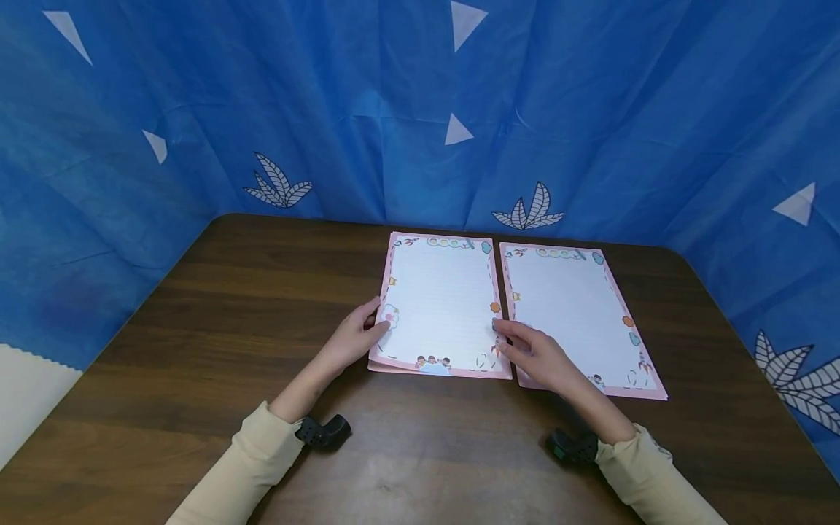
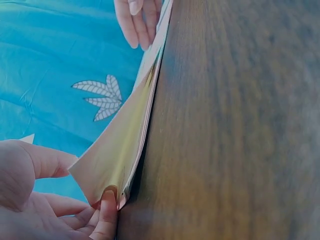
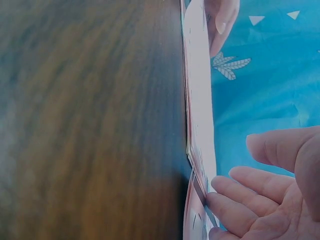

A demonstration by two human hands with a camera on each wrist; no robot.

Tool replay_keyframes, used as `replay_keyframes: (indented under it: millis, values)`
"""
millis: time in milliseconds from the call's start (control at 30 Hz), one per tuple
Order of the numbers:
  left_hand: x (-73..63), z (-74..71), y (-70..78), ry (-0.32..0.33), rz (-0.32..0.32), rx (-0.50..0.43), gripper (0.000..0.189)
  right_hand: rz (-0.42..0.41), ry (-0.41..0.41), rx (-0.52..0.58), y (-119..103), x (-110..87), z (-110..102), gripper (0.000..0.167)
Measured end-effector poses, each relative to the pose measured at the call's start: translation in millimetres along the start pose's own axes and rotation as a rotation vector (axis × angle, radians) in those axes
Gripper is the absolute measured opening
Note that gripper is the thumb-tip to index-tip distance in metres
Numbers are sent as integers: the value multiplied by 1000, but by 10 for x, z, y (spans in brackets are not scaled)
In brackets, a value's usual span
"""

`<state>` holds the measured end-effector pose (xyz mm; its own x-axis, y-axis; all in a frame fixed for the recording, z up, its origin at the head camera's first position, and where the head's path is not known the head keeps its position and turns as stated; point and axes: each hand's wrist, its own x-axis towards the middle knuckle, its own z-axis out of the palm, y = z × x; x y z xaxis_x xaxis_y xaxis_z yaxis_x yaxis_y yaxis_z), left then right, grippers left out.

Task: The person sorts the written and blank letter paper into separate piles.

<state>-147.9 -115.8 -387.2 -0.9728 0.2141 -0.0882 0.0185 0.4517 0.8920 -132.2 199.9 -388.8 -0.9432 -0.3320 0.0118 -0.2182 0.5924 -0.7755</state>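
A stack of lined writing paper (image 1: 441, 306) with a pink cartoon border lies on the wooden table. At its left edge, my left hand (image 1: 354, 335) holds the top paper, thumb above and fingers by the edge. The left wrist view shows that paper's near corner (image 2: 107, 160) bent up off the sheets below, between thumb and fingers. My right hand (image 1: 534, 354) touches the stack's right edge with its fingertips. Its thumb stands away from the paper in the right wrist view. Under this hand lies part of a second, matching paper stack (image 1: 564, 313).
The dark wooden table (image 1: 262, 292) extends around both stacks. A blue curtain (image 1: 328, 95) with white triangles and leaf prints hangs behind and at the sides. Each wrist wears a black device (image 1: 324, 432) below a cream sleeve (image 1: 252, 456).
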Motion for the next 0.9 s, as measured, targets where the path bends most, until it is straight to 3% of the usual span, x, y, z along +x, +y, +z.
replay_keyframes:
  millis: [233,600,733,900]
  values:
    - [3,5,-1,2,-3,-53,58,0,2,-17,-6,3,-1,41]
    - [-3,15,-13,47,86,59,57,-3,0,8,-17,5,2,39]
    - [-5,21,-7,22,47,-13,58,-9,-2,8,-12,3,1,39]
    - [11,11,-35,-24,-59,-151,58,-19,2,21,-5,-2,0,39]
